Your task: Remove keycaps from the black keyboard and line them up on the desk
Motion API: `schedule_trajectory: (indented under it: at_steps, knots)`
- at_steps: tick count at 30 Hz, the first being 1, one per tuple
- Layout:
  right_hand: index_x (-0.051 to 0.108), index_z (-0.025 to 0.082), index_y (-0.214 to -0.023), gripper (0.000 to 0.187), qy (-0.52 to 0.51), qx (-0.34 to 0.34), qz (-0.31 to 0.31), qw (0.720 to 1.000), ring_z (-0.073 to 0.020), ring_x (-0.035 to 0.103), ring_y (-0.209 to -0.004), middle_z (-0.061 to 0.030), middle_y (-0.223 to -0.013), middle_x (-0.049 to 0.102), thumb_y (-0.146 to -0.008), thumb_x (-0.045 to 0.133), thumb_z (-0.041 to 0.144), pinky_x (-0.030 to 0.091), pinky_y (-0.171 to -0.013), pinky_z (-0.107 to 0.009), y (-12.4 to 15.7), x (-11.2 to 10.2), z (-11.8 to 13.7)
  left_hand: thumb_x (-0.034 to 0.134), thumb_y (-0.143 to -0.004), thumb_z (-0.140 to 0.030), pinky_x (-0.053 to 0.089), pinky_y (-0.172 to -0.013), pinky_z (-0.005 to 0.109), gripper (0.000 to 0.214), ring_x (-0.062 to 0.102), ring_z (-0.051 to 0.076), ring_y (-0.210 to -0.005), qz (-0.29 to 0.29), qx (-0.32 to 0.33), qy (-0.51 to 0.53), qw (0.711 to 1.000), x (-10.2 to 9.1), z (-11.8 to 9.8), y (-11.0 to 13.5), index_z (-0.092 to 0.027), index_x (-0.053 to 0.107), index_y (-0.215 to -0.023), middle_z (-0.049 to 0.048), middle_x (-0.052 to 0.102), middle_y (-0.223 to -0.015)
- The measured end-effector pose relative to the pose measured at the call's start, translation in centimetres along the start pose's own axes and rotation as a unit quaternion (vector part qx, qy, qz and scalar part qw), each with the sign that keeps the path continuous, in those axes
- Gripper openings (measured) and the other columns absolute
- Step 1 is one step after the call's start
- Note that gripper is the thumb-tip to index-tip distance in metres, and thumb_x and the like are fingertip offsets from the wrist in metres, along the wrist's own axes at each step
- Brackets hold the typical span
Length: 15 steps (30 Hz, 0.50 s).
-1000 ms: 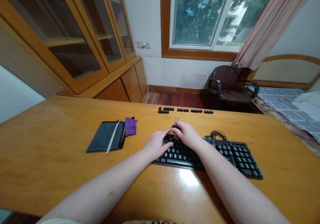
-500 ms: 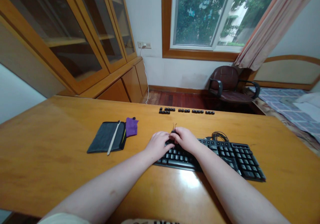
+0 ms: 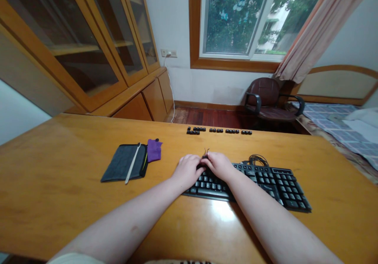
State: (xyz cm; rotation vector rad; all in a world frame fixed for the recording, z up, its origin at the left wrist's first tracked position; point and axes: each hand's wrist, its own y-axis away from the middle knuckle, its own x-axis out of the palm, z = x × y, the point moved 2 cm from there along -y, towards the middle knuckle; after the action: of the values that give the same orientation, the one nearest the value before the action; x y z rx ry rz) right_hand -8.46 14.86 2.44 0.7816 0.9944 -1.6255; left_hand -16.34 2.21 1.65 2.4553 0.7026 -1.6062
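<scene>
A black keyboard (image 3: 212, 193) lies on the wooden desk, its upper left part covered by my hands. My right hand (image 3: 220, 165) is closed in a pinch on a small dark keycap puller (image 3: 206, 152), whose two thin wire prongs point up and away from me. My left hand (image 3: 186, 171) has its fingers curled over the keyboard's left end, their tips meeting the right hand's fingers; what they grip is hidden. Several loose black keycaps (image 3: 199, 129) stand in groups along the far desk edge.
A dark grey zip pouch (image 3: 119, 163) lies left, with a pale thin stick (image 3: 132, 163) across it and a purple cloth bag (image 3: 154, 150) beside it. A coiled black cable (image 3: 258, 160) rests behind the keyboard. Beyond the desk (image 3: 73, 201) stands an office chair (image 3: 264, 95).
The view has shifted slightly. Both hands stay together over the keyboard's left end, with the wire prongs still sticking up; the row of keycaps looks the same.
</scene>
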Motion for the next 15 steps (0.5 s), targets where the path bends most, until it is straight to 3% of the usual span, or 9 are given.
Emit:
schedule_trajectory:
  at_steps: [7,12,15]
  knots:
    - [0.06,0.019,-0.078,0.019,-0.044,0.022,-0.027,0.998,-0.0156,0.059,-0.069,-0.0039,-0.073,0.064,-0.087,0.047,0.03,0.042,-0.064,-0.025,0.2,0.3,-0.3,0.057,-0.08,-0.035,0.039,-0.085,0.036,0.023,0.053,0.023,-0.096,0.001,0.005,-0.008,1.0,0.2,0.0,0.2,-0.022,0.06,-0.098,0.0056,0.063,-0.097]
    - [0.059,0.021,-0.076,0.019,-0.189,0.067,-0.096,0.975,-0.0157,0.059,-0.063,-0.0023,-0.068,0.064,-0.086,0.048,0.033,0.045,-0.061,-0.027,0.0,0.6,-1.1,0.053,-0.083,-0.034,0.041,-0.082,0.035,0.017,0.055,0.021,-0.092,-0.009,-0.01,-0.006,1.0,0.2,0.2,0.0,-0.022,0.061,-0.093,0.0043,0.064,-0.093]
    - [0.059,0.021,-0.077,0.019,-0.221,0.073,-0.115,0.966,-0.0162,0.061,-0.063,-0.0028,-0.071,0.066,-0.085,0.048,0.034,0.046,-0.062,-0.028,0.1,0.5,-1.2,0.051,-0.084,-0.033,0.042,-0.082,0.034,0.018,0.056,0.02,-0.09,-0.023,-0.014,0.023,0.999,0.2,0.3,0.0,-0.022,0.061,-0.094,0.0037,0.065,-0.093]
